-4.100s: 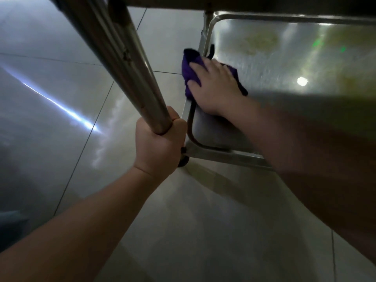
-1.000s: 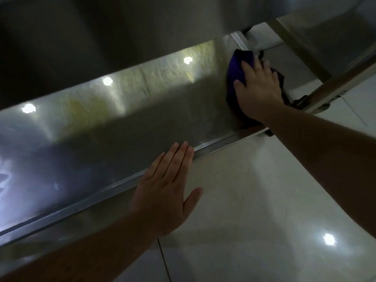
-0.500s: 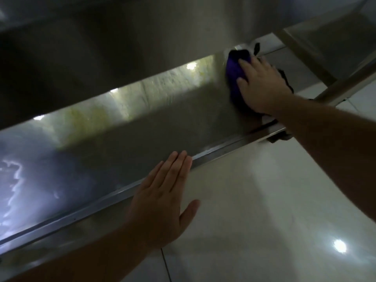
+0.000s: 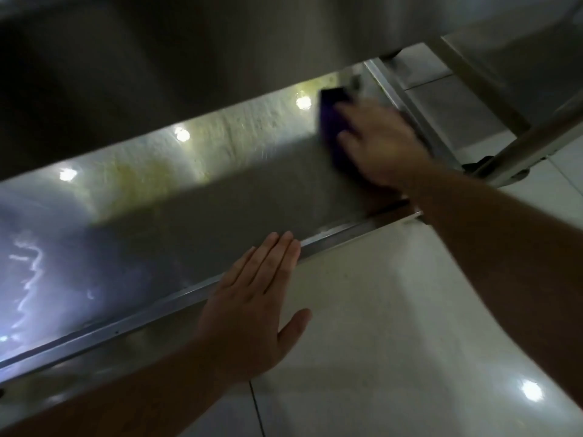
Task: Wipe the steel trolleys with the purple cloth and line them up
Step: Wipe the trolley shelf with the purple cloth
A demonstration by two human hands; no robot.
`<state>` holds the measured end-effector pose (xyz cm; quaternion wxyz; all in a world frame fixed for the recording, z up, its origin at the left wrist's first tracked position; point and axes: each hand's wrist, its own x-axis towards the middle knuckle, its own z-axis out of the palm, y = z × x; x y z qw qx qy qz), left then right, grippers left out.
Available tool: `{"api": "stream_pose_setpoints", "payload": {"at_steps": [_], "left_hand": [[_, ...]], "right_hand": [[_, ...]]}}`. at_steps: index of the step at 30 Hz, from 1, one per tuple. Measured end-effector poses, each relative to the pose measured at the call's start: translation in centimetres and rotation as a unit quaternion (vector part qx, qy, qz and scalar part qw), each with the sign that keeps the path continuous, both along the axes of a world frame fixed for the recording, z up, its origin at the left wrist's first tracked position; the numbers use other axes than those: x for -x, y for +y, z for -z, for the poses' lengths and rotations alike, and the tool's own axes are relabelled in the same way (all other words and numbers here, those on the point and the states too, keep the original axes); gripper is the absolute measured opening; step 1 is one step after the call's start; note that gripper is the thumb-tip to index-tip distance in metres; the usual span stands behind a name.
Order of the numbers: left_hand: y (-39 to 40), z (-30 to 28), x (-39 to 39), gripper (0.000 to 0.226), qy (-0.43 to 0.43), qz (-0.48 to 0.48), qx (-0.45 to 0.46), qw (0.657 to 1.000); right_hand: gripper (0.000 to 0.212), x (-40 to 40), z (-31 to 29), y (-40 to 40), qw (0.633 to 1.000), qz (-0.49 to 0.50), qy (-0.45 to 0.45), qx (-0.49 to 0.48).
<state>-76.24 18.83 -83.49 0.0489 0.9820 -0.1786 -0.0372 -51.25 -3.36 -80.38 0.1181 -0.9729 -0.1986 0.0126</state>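
The steel trolley's lower shelf runs diagonally across the head view, bounded by a raised steel rim along its near edge. Yellowish staining marks the far part of the shelf surface. Pale floor tiles lie below the rim. The left hand rests flat over the near rim, fingers straight and together, thumb spread aside. The right hand lies at the far right corner of the shelf, well apart from the left hand. It is motion-blurred; its fingers appear extended, pressing down on the purple cloth. The cloth lies on the shelf beneath this hand, protruding past the fingertips.
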Motion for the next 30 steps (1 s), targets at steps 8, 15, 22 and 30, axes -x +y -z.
{"api": "stream_pose_setpoints", "payload": {"at_steps": [8,15,22,30], "left_hand": [[-0.2,-0.4,0.2,0.089,0.023,-0.004,-0.003,1.000],[0.3,-0.2,0.1,0.089,0.048,0.006,-0.015,0.999],[0.2,0.3,0.1,0.091,0.046,0.006,0.021,0.999],[3.1,-1.6,0.9,0.077,0.048,0.078,0.050,0.995]], "right_hand": [[0.062,-2.4,0.2,5.8,0.992,0.116,0.015,0.043],[0.060,4.1,0.7,12.9,0.987,-0.157,0.042,-0.009],[0.065,-0.9,0.3,1.5,0.981,0.192,0.019,0.005],[0.068,8.6,0.7,15.8,0.997,-0.068,0.035,0.027]]}}
